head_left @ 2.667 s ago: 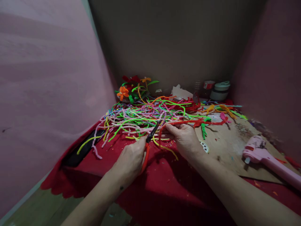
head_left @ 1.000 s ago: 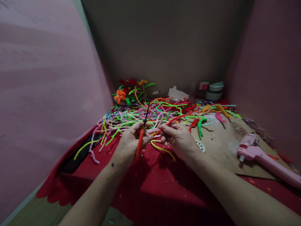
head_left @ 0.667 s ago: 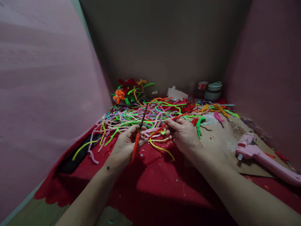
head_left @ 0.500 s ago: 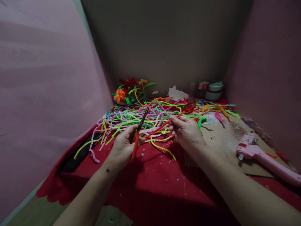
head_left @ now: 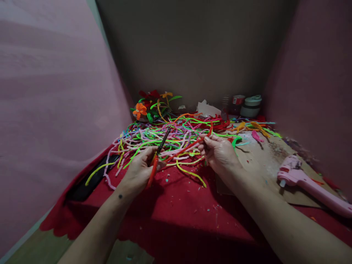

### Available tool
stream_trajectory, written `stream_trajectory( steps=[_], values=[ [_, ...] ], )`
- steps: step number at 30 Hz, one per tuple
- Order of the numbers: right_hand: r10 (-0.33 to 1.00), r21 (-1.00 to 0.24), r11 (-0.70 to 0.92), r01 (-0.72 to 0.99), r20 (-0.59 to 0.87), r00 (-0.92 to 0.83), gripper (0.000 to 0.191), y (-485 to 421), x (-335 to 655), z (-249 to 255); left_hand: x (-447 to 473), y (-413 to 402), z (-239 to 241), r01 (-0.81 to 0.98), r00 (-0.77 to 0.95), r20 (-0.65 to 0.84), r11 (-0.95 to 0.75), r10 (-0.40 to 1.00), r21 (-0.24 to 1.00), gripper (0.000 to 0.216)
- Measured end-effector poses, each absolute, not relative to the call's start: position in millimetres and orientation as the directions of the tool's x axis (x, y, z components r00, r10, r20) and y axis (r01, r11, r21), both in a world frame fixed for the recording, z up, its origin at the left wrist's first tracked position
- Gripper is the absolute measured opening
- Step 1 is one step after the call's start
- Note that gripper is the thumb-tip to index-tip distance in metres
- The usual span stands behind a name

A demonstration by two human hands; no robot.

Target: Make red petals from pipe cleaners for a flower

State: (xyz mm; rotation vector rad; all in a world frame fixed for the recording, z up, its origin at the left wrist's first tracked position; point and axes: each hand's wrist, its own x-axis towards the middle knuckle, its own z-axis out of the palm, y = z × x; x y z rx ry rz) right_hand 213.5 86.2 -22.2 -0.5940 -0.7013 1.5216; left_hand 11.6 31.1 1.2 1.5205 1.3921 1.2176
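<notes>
My left hand [head_left: 139, 168] is closed round a pair of red-handled pliers [head_left: 155, 159], whose dark jaws point up and away over the heap. A red pipe cleaner [head_left: 183, 147] runs from near the pliers to my right hand [head_left: 220, 154], which pinches its far end between thumb and fingers. Both hands hover just above the near edge of a big tangle of coloured pipe cleaners [head_left: 170, 135] lying on a red cloth [head_left: 187, 205].
A pink glue gun [head_left: 305, 181] lies on a brown board [head_left: 264, 165] at the right. Pipe-cleaner flowers [head_left: 150, 104] stand at the back left, jars [head_left: 249, 105] at the back right. A black flat object [head_left: 90, 179] lies at the left. Walls close in on three sides.
My left hand with the pliers has drawn back and to the left. My right hand has lifted the red pipe cleaner's end slightly farther away, stretching it between the hands.
</notes>
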Motion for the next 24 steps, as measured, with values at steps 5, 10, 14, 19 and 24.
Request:
stream_trajectory(
  steps=[5,10,14,19,24],
  values=[
    [0.994,-0.771,-0.001,-0.636,0.067,-0.083,0.014,82,210,-19,-6,38,-4,0.345,-0.019,0.133,-0.119,0.991,0.931,0.041],
    [0.991,-0.755,0.010,-0.656,0.095,-0.095,0.017,81,208,-20,-14,44,-14,0.410,0.018,0.155,-0.148,0.988,0.900,0.042],
    [0.990,-0.753,0.003,-0.658,0.095,-0.103,0.017,81,209,-20,-17,46,-18,0.566,0.042,0.214,-0.200,0.976,0.800,0.038],
    [0.990,-0.760,0.010,-0.650,0.101,-0.103,0.017,79,209,-19,-18,39,-8,0.952,0.067,0.455,-0.193,0.888,0.237,0.047],
    [0.992,-0.763,-0.021,-0.646,0.065,-0.109,0.015,78,208,-20,5,23,1,0.959,0.280,0.572,-0.254,0.771,-0.127,0.048]
  ],
)
